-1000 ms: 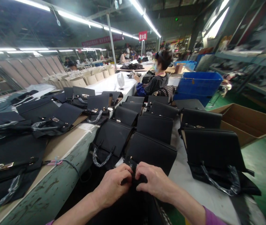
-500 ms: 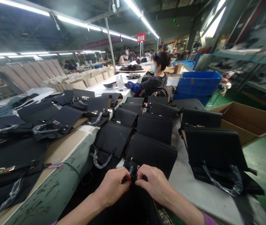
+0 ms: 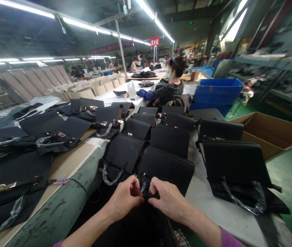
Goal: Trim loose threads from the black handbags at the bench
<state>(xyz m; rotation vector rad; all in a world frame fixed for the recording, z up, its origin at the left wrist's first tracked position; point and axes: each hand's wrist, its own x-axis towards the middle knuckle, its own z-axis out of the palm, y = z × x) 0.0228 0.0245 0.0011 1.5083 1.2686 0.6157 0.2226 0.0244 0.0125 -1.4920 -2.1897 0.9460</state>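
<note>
Pinching a black strip (image 3: 149, 196) at 6 o'clock

Holding the black strip clamped between thumb and fingers of the left hand (image 3: 124, 197) and of the right hand (image 3: 169, 199). Facing a black bag (image 3: 168, 168) just beyond, at 5 o'clock. Overlooking a green-sided table (image 3: 58, 206) at 8 o'clock, a co-worker (image 3: 173, 90) at 1 o'clock, a blue bin (image 3: 215, 94) at 2 o'clock and a cardboard box (image 3: 277, 135) at 3 o'clock.

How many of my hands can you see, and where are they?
2. Your left hand is just left of centre and your right hand just right of it, both at a dark strip by the near side of a black handbag.
</note>
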